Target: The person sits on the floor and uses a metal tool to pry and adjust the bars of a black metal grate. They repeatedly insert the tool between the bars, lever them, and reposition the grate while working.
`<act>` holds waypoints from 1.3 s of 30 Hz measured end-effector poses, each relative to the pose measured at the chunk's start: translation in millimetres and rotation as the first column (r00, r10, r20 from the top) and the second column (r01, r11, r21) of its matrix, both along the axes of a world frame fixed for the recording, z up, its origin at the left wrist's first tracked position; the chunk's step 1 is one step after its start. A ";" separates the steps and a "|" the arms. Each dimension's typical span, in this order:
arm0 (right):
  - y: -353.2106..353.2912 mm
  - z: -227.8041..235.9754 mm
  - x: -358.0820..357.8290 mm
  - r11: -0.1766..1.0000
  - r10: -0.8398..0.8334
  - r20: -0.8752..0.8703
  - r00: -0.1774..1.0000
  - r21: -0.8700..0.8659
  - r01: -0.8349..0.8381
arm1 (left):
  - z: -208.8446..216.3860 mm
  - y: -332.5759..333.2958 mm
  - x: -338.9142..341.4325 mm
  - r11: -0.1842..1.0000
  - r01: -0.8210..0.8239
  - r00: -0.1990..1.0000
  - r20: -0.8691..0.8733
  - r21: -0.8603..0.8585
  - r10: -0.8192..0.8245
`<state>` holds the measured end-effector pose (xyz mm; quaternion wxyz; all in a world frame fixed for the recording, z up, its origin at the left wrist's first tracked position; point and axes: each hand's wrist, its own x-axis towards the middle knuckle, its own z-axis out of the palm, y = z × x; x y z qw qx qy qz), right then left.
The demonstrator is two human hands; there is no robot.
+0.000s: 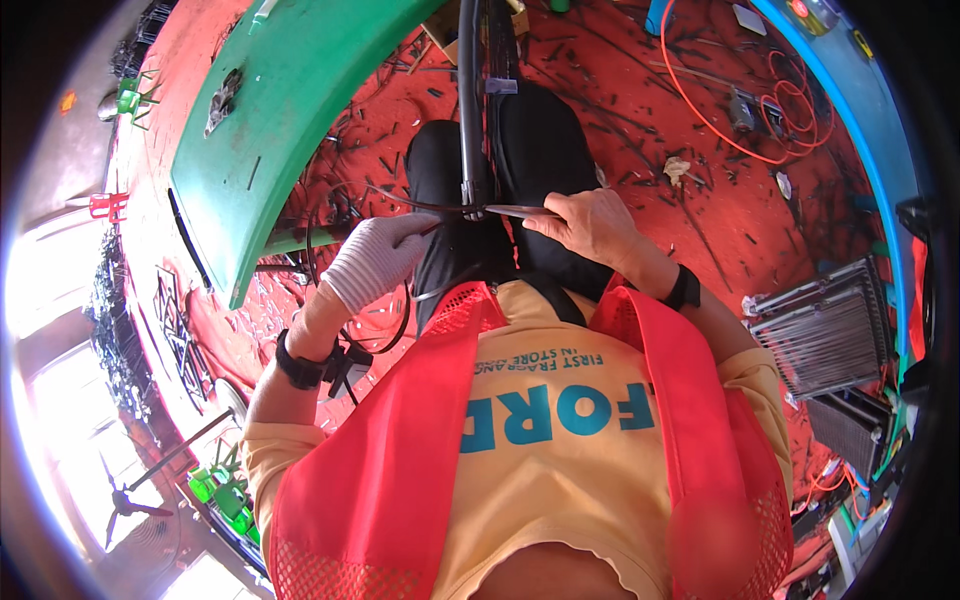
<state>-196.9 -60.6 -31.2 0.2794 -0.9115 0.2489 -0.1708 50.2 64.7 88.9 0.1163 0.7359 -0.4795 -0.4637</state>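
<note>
My left hand, in a white ribbed knit glove, is closed with the thumb along a thin dark strip that runs toward the middle. My bare right hand grips a knife, its thin metal blade pointing left. The blade's tip meets the lower end of a long grey-black tube, which comes down between my knees from the top of the view. Strip, blade and tube end come together above my lap. The knife's handle is hidden in my fist, and what lies under the left fingers is hidden too.
A green table curves along the left, with a dark scrap on it. Black offcuts litter the red floor. An orange hose loops at the upper right. Finned metal panels stand at the right, beside a blue edge.
</note>
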 end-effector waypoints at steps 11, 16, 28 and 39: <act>-23.6 -14.2 18.8 0.988 0.121 0.049 0.991 -0.099 -0.116 | 3.9 7.4 8.8 0.985 -0.148 0.986 -0.061 0.085 0.154; -31.5 -24.4 26.5 0.979 0.190 0.087 0.978 -0.095 -0.182 | 0.8 11.7 10.5 0.982 -0.168 0.982 -0.068 0.085 0.174; -37.9 -42.7 43.0 0.971 0.236 0.203 0.950 -0.079 -0.225 | -1.5 19.0 17.0 0.976 -0.192 0.978 -0.062 0.107 0.199; -20.5 -30.2 43.9 0.990 0.134 0.049 0.990 -0.054 -0.131 | -1.8 15.5 21.3 0.964 -0.205 0.974 -0.058 0.168 0.217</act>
